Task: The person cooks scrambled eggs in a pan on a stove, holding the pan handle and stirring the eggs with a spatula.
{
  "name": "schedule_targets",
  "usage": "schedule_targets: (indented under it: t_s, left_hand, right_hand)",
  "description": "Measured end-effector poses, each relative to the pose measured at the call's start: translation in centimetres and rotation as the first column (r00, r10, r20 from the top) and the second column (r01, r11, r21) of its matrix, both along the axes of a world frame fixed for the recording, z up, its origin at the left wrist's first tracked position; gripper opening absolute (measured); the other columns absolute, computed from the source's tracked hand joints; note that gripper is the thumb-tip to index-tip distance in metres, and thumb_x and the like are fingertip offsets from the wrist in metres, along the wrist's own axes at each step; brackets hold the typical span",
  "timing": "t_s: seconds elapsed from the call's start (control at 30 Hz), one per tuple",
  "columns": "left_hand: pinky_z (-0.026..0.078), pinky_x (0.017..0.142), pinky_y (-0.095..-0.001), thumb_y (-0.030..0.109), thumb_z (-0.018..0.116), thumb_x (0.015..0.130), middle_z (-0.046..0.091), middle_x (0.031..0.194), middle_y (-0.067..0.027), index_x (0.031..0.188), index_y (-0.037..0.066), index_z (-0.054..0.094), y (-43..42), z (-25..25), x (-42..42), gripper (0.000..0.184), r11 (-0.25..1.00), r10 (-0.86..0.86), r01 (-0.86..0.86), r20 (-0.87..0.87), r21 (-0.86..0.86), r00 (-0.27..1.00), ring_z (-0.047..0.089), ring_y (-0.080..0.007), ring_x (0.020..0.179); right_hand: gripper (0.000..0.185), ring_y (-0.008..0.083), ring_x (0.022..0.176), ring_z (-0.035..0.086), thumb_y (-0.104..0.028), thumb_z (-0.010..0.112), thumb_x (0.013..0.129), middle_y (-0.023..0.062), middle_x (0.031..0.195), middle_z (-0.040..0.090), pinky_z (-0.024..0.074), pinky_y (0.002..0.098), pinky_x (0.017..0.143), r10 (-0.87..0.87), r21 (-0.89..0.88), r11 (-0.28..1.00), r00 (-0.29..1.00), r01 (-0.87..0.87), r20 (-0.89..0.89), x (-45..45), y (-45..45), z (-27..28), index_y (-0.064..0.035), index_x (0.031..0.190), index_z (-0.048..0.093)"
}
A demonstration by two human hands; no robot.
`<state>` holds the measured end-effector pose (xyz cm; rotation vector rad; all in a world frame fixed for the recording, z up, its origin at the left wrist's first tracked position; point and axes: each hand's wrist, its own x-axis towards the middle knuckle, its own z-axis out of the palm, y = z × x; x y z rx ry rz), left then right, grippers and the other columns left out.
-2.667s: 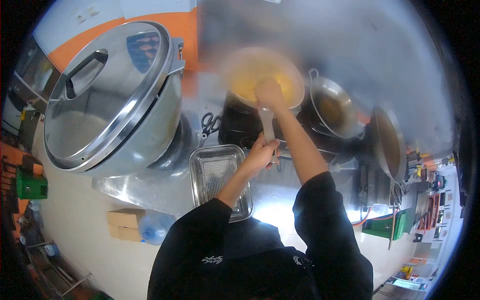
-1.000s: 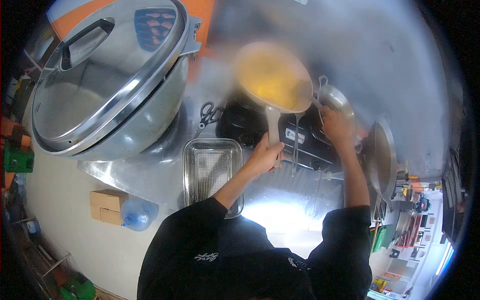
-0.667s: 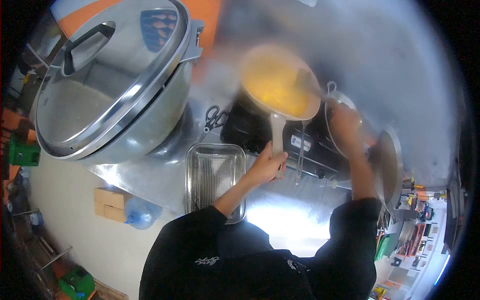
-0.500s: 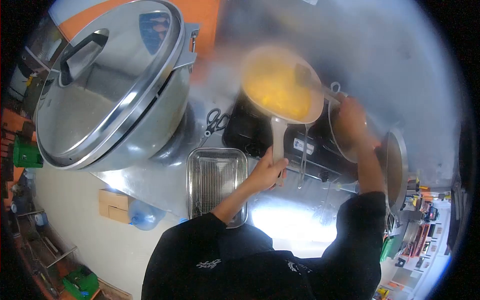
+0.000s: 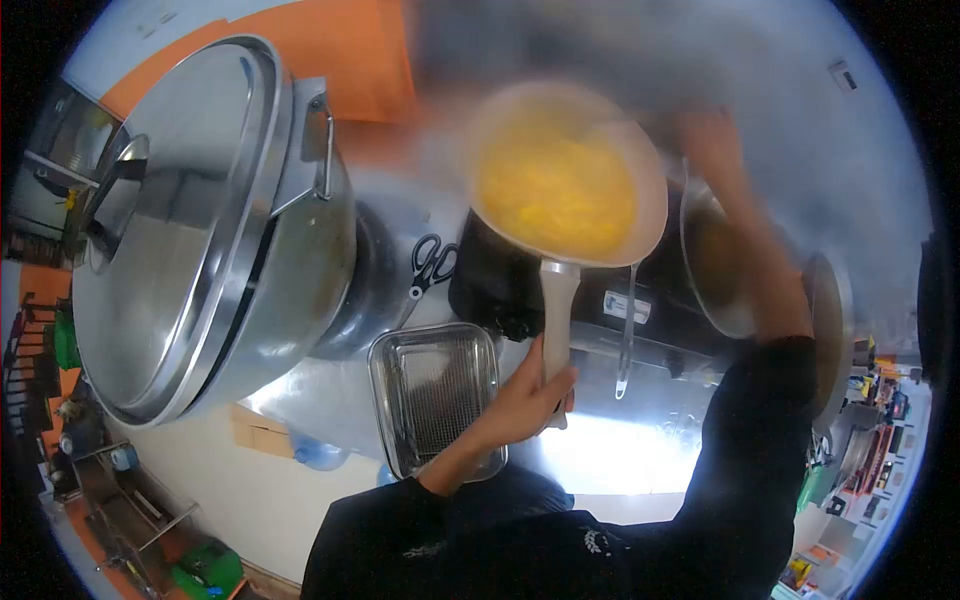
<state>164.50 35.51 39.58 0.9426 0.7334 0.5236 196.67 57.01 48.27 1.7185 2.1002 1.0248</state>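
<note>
My left hand point(image 5: 525, 400) is closed around the pale handle of a frying pan point(image 5: 652, 205), which is held over a black stove point(image 5: 490, 270). Chunky yellow food point(image 5: 555, 195) covers most of the pan's inside, and steam blurs it. My right hand point(image 5: 710, 145) is raised beyond the pan's right rim, smeared by steam and motion. Its fingers look closed around the handle of a spatula, only a faint dark blur near the rim. Below the pan's right side, the slim handle of a metal utensil point(image 5: 627, 345) sticks out.
A large lidded steel pot point(image 5: 180, 240) stands at the left. Black-handled scissors point(image 5: 430, 265) lie beside the stove, with a metal tray holding a wire mesh insert point(image 5: 430, 400) nearer me. Two round metal vessels, a nearer one point(image 5: 715, 265) and a farther one point(image 5: 828, 330), are at the right.
My right hand has moved up and away from me, and its spatula has become hard to see. The pan has tipped its opening more toward me, still in my left hand. The view has shifted.
</note>
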Motion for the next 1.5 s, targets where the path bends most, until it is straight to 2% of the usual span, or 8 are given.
schedule_targets:
  t_s: [0.27,0.47,0.53,0.87,1.0,1.13,1.4,1.5]
  left_hand:
    - [0.046,0.061,-0.0292,0.015,0.045,0.095,0.05,0.078,-0.0056,0.137,0.0,0.016,1.3,2.1,-0.4,0.054,0.989,-0.08,0.078,-0.004,-0.129,0.997,0.053,-0.0121,0.067]
    - [0.046,0.064,-0.0314,0.016,0.046,0.095,0.051,0.08,-0.0066,0.138,0.0,0.014,1.5,1.7,-0.8,0.056,0.987,-0.11,0.11,0.0,-0.12,0.994,0.053,-0.0133,0.07]
    - [0.046,0.064,-0.0314,0.016,0.046,0.095,0.051,0.08,-0.0069,0.138,0.001,0.013,1.4,1.4,-0.8,0.056,0.989,-0.113,0.114,0.012,-0.097,0.994,0.053,-0.0136,0.07]
    - [0.048,0.067,-0.0338,0.013,0.047,0.094,0.051,0.085,-0.0087,0.141,0.001,0.002,2.0,1.0,-0.7,0.065,0.933,-0.176,0.201,0.108,-0.298,0.978,0.054,-0.0149,0.072]
    - [0.048,0.066,-0.0334,0.013,0.047,0.094,0.051,0.086,-0.0095,0.14,0.0,-0.001,1.9,1.1,-0.8,0.068,0.913,-0.203,0.227,0.105,-0.338,0.974,0.054,-0.0153,0.073]
    - [0.047,0.067,-0.0337,0.014,0.046,0.094,0.051,0.086,-0.01,0.14,-0.001,-0.002,2.5,1.5,-0.8,0.067,0.913,-0.224,0.244,0.098,-0.328,0.97,0.054,-0.0157,0.073]
    - [0.047,0.066,-0.0335,0.013,0.045,0.094,0.05,0.085,-0.0111,0.139,-0.002,-0.002,2.7,1.3,-0.7,0.066,0.878,-0.249,0.283,0.137,-0.387,0.959,0.053,-0.0159,0.074]
    - [0.047,0.066,-0.0337,0.014,0.044,0.094,0.05,0.085,-0.0114,0.139,-0.002,-0.003,2.8,1.3,-0.7,0.067,0.87,-0.258,0.29,0.133,-0.399,0.957,0.053,-0.0162,0.074]
  right_hand:
    - [0.025,0.0254,0.101,0.058,-0.014,0.052,0.081,0.0104,0.111,0.061,0.0399,0.0396,0.095,0.118,-0.197,0.976,0.986,-0.092,0.121,-6.9,3.7,4.9,-0.0143,0.102,0.064]
    - [0.015,0.025,0.09,0.052,-0.019,0.056,0.08,0.0096,0.085,0.058,0.0384,0.0428,0.086,0.302,-0.11,0.944,0.948,-0.312,-0.099,-8.4,-0.6,7.2,-0.0121,0.09,0.066]
    - [0.022,0.0276,0.105,0.057,-0.011,0.058,0.079,0.0119,0.116,0.059,0.041,0.0397,0.094,0.182,-0.004,0.983,0.98,-0.183,-0.085,-5.2,-2.8,5.8,-0.0095,0.099,0.064]
    - [0.025,0.0185,0.086,0.061,-0.01,0.066,0.083,0.0113,0.099,0.062,0.0475,0.0293,0.076,-0.23,-0.446,0.879,0.671,-0.167,-0.705,1.0,-11.3,12.7,-0.0049,0.106,0.059]
    - [0.021,0.0098,0.067,0.061,-0.006,0.065,0.084,0.0134,0.085,0.068,0.0443,0.0175,0.055,-0.453,-0.675,0.736,0.698,-0.059,-0.555,-2.9,-11.2,17.1,-0.0002,0.104,0.065]
    - [0.019,0.0019,0.049,0.049,-0.005,0.065,0.085,0.0079,0.072,0.067,0.0352,0.0164,0.04,-0.363,-0.716,0.682,0.781,-0.148,-0.508,-4.3,-10.6,17.7,0.0009,0.102,0.067]
    - [0.017,0.0022,0.044,0.046,-0.014,0.063,0.087,0.0054,0.076,0.069,0.0326,0.0204,0.034,-0.399,-0.758,0.651,0.829,-0.046,-0.393,-0.3,-5.8,17.8,-0.0112,0.103,0.069]
    - [0.021,0.0126,0.07,0.051,-0.014,0.065,0.081,0.0065,0.087,0.053,0.0405,0.025,0.06,-0.4,-0.754,0.65,0.8,-0.096,-0.447,4.8,-5.3,16.4,-0.008,0.099,0.056]
